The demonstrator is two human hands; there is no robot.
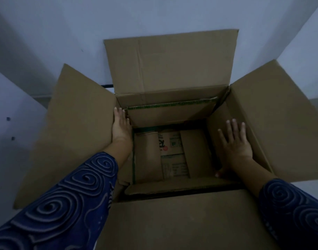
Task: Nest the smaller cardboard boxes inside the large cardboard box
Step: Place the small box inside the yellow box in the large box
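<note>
The large cardboard box (pixel 172 69) stands open below me, all its flaps spread outward. A smaller cardboard box (pixel 165 116) with green edging sits inside it, its own flaps open and upright. Deep within lies another, printed box (pixel 172 154). My left hand (pixel 120 126) lies flat between the big box's left wall and the smaller box's left flap, fingers straight. My right hand (pixel 235 141) rests flat, fingers spread, on the smaller box's right flap, pressing it toward the big box's right side. Neither hand grips anything.
Pale walls (pixel 154 15) close in behind and to both sides of the box. A white surface (pixel 13 109) rises at the left. The big box's near flap (pixel 181 222) hangs toward me. The light is dim.
</note>
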